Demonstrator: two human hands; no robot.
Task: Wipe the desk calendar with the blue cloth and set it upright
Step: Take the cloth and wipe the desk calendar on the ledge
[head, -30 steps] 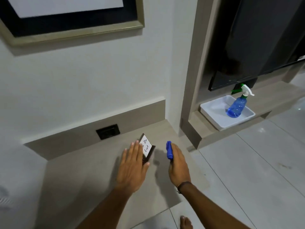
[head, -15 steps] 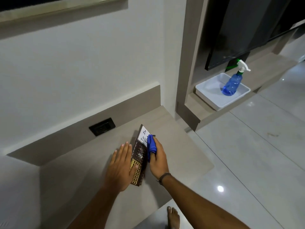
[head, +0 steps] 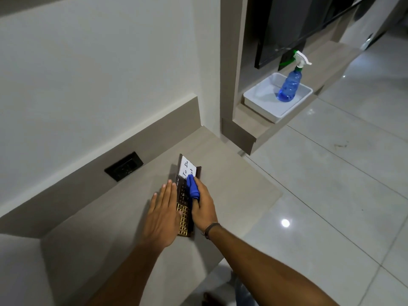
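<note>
The desk calendar [head: 183, 221] lies flat on the beige desk [head: 238, 184], dark brown with a gold grid and a white "To Do List" card at its far end. My left hand [head: 162, 215] rests flat with fingers spread along the calendar's left edge, pressing it down. My right hand [head: 202, 206] lies on the calendar's right side, holding a bunched blue cloth [head: 192, 188] against the surface just below the white card. The middle of the calendar is partly covered by both hands.
A black wall socket [head: 124, 166] sits in the backsplash behind the desk. To the right, a lower shelf holds a white tray [head: 260, 96] with a blue spray bottle [head: 289, 86] under a dark TV screen [head: 287, 25]. Glossy tiled floor lies beyond the desk's right edge.
My right hand brought the blue cloth from beside the calendar onto its face. The calendar now lies flat under both hands. The view has tilted downward.
</note>
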